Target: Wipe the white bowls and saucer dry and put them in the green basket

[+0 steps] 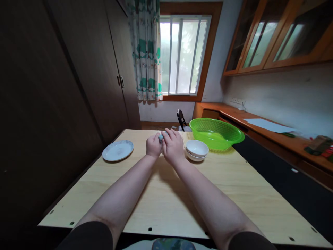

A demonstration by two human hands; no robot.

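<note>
My left hand (153, 145) and my right hand (172, 147) are close together above the far middle of the table. Between them shows a small bit of a blue-grey thing (161, 137), mostly hidden by my fingers; its kind cannot be made out. My left fingers are closed round it, and my right fingers curve over it from the other side. Just right of my right hand stand two stacked white bowls (197, 148). A white plate (118, 150) with a faint pattern lies to the left of my left hand.
A green plastic basket (217, 133) stands at the table's far right corner. Thin pale sticks (185, 138) lie beside the bowls. All this is on a light wooden table (161, 194). A dark wardrobe (78, 69) flanks the left; an orange-brown counter (249, 116) runs along the right.
</note>
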